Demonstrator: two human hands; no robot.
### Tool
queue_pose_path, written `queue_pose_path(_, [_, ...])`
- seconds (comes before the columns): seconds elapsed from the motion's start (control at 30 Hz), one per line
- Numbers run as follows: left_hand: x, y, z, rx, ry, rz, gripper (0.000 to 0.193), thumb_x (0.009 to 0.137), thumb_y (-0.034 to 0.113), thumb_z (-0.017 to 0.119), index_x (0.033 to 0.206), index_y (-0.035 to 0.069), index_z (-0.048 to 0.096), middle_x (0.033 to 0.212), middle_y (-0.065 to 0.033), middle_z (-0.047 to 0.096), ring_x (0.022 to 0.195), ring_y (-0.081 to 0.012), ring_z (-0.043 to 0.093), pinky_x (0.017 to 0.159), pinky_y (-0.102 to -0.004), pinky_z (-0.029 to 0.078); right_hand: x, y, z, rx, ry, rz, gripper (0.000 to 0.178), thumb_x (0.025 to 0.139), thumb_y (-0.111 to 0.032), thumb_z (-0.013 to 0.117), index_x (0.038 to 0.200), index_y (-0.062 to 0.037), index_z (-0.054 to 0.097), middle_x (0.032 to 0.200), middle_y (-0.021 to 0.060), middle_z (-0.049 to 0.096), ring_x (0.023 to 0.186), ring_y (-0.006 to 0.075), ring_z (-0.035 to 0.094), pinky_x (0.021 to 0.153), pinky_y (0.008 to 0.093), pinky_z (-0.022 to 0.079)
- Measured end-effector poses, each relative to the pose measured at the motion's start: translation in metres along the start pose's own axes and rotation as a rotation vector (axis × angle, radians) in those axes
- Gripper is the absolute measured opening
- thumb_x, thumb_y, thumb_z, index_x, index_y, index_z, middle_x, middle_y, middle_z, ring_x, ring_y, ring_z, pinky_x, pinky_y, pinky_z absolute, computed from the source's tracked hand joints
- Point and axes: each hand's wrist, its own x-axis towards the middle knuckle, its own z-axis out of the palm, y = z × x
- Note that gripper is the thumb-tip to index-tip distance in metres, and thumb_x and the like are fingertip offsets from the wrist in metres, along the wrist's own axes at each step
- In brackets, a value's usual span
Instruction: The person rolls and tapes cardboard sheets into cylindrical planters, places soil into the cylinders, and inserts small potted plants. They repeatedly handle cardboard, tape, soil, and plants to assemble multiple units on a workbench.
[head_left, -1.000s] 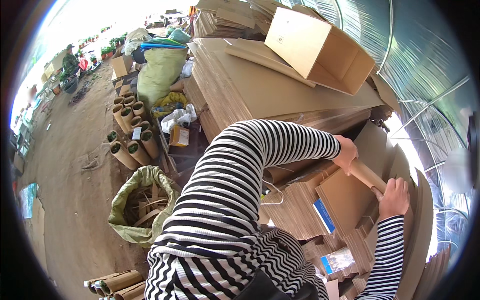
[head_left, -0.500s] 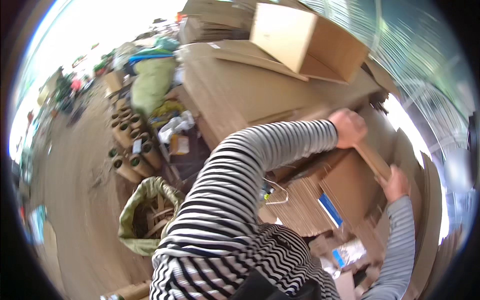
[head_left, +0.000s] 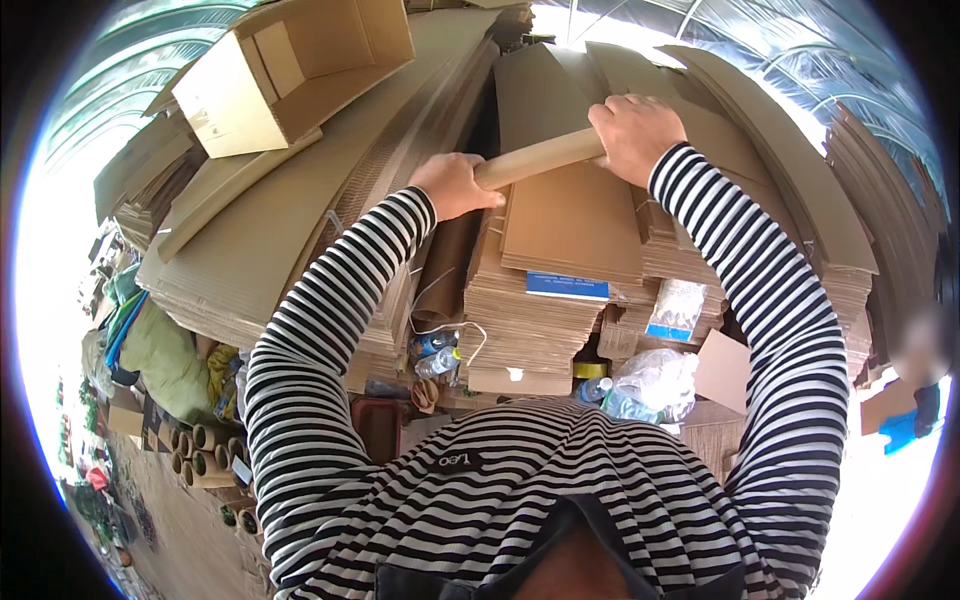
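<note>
My left hand (head_left: 458, 185) and my right hand (head_left: 640, 135) are closed round opposite ends of a narrow brown cardboard tube (head_left: 545, 160). The tube slants a little, its right end higher in the picture. Its surface is plain, and both ends are hidden in my hands. It is over stacks of flat brown cardboard. Just below it lies a plain cardboard sheet (head_left: 572, 225) on a stack of flattened boxes (head_left: 530, 325). A blue-printed panel (head_left: 567, 285) shows at the front of that stack.
An open cardboard box (head_left: 235, 100) stands on flat sheets at the left. Plastic bottles (head_left: 437, 362) and a clear plastic bag (head_left: 655, 385) lie close to my body. Several cardboard tubes (head_left: 205, 460) are on the ground at lower left. Tall cardboard sheets (head_left: 780, 160) lean at the right.
My view has swung right, so the stacks now lie straight ahead. Both hands keep hold of the tube, which has turned from a steep slant to nearly level.
</note>
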Motion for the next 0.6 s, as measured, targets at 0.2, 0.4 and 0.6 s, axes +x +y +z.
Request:
queue_pose_path(0.2, [0.001, -0.010, -0.013, 0.318, 0.379, 0.070, 0.047, 0.082, 0.047, 0.075, 0.108, 0.008, 0.068, 0.102, -0.0127, 0.070, 0.097, -0.0288, 0.069, 0.085, -0.0442, 0.055, 0.019, -0.018, 0.006, 0.193, -0.296, 0.180, 0.051, 0.085, -0.050, 0.073, 0.113, -0.0063, 0.069, 0.101, 0.0115, 0.072, 0.094, 0.0323, 0.071, 0.081, 0.0460, 0.058])
queue_pose_path(0.4, [0.011, -0.004, 0.016, 0.289, 0.351, 0.000, 0.058, 0.080, 0.053, 0.073, 0.114, 0.006, 0.067, 0.114, -0.0161, 0.070, 0.103, -0.0301, 0.069, 0.090, -0.0430, 0.055, 0.021, -0.017, 0.006, 0.043, -0.208, 0.100, 0.039, 0.079, -0.039, 0.077, 0.102, -0.0094, 0.065, 0.098, 0.0104, 0.068, 0.097, 0.0286, 0.067, 0.084, 0.0427, 0.055])
queue_pose_path(0.6, [0.023, -0.028, 0.054, -0.279, 0.043, 0.154, 0.066, 0.078, 0.055, 0.078, 0.118, 0.004, 0.064, 0.104, -0.0170, 0.073, 0.103, -0.0319, 0.069, 0.091, -0.0411, 0.054, 0.021, 0.001, 0.017, -0.088, 0.305, -0.162, 0.031, 0.075, -0.029, 0.080, 0.095, -0.0094, 0.065, 0.094, 0.0106, 0.070, 0.094, 0.0319, 0.068, 0.084, 0.0465, 0.055])
